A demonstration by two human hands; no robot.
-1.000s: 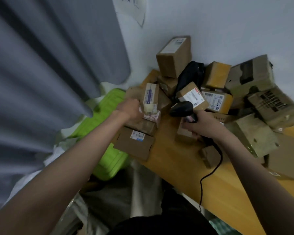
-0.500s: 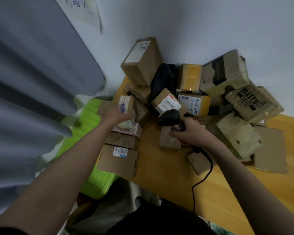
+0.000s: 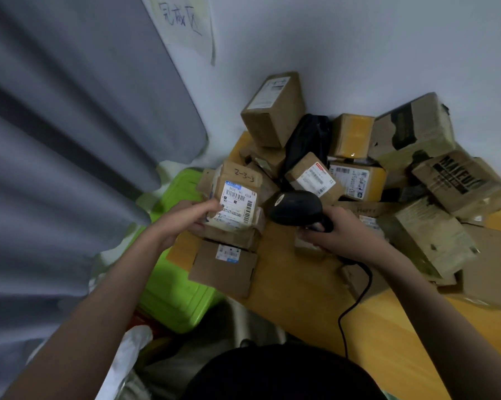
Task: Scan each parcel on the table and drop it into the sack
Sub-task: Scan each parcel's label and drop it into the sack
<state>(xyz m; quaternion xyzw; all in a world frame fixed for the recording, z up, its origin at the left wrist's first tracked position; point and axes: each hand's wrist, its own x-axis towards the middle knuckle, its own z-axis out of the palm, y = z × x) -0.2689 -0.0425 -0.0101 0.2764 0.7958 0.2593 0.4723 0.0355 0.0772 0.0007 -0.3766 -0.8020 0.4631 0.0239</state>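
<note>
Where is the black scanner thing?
In the head view, the barcode scanner sits mid-table in the right hand, just right of the labelled parcel that the left hand holds.

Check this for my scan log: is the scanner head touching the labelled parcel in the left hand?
Apart. The head view shows bare table and box edges between the scanner and the labelled parcel.

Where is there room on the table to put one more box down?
Bare wood shows on the table in front, between the flat box with the blue label and the scanner's black cable. Another bare strip lies right of the cable, near the edge. The back by the wall is heaped with parcels.
</note>
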